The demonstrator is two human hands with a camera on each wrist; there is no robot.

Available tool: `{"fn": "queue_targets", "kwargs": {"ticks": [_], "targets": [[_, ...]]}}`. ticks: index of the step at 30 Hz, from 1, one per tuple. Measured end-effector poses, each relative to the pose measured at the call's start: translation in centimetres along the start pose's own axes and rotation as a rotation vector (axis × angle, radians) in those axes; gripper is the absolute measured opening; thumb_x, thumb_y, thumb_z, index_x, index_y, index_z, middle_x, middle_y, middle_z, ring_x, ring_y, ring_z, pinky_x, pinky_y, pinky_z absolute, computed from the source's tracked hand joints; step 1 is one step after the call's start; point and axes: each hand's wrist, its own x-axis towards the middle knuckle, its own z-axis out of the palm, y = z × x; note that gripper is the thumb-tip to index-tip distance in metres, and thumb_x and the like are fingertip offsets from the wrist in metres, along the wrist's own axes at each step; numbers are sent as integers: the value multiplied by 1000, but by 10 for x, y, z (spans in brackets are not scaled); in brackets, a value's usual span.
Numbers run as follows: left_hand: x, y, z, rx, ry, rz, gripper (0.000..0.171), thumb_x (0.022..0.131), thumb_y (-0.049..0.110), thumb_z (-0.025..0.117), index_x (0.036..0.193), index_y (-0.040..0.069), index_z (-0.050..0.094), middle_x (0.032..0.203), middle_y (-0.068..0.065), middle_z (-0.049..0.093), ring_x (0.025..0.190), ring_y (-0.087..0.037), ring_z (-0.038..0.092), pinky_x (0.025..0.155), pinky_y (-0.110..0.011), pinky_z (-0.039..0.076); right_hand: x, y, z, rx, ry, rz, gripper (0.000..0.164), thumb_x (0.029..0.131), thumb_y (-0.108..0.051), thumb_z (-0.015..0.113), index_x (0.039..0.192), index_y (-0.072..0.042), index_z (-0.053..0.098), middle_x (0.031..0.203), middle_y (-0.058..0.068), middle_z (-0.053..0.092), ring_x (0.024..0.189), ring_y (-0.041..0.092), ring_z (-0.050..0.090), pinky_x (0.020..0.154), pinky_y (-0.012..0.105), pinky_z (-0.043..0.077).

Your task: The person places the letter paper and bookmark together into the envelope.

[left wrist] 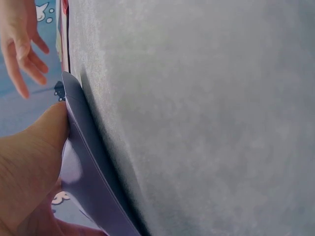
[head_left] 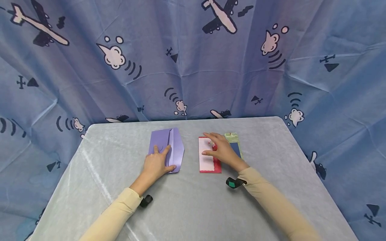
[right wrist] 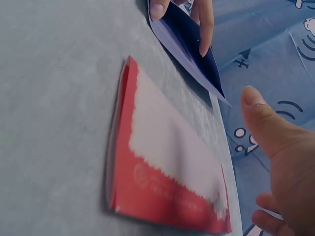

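Note:
A purple envelope (head_left: 158,139) lies left of the table's middle, its flap (head_left: 178,150) unfolded toward the right. My left hand (head_left: 153,167) presses on it with spread fingers, the thumb on the flap side; in the left wrist view the thumb touches the purple paper (left wrist: 93,182). Over a red card with a white scalloped panel (head_left: 206,160) hovers my right hand (head_left: 223,149), fingers apart and holding nothing. The right wrist view shows a gap between this hand (right wrist: 293,167) and the folded card (right wrist: 162,132). A small flower decoration sits on the card.
A green card with a dark blue panel (head_left: 236,149) lies just right of the red card, partly hidden by the right hand. All of these rest on a grey cloth-covered table (head_left: 187,207). Behind it hangs a blue curtain (head_left: 156,30) printed with airplanes.

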Motion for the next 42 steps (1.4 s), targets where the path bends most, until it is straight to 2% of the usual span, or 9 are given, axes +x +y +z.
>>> {"fn": "queue_targets", "kwargs": {"ticks": [11,24,29,42], "targets": [[0,0,0,-3,-4,-3,93,70,64,78,147,21,47,135,-44,49,77,-43,70,74,-54,54,-17,14,-7,33,10,56,87,76,-42,84,151,-27,42,149,13,47,139,36,40,109,59,38],[-1,0,2,-13,-3,-16,93,71,63,78,147,21,47,136,-44,48,78,-44,70,78,-57,53,-29,23,-3,-45,32,31,87,72,-41,86,148,-20,47,140,18,53,131,41,46,105,61,40],[-1,1,2,-7,6,-13,93,70,63,79,147,21,48,136,-44,49,77,-43,70,76,-56,54,-30,24,-1,-76,14,60,88,72,-45,85,148,-23,47,139,17,53,130,37,47,104,59,42],[-2,2,2,7,11,-10,93,70,64,78,147,21,48,134,-43,50,73,-41,69,74,-55,54,-29,24,4,-165,23,51,89,70,-51,85,147,-21,49,131,16,57,121,34,51,102,56,41]]}}
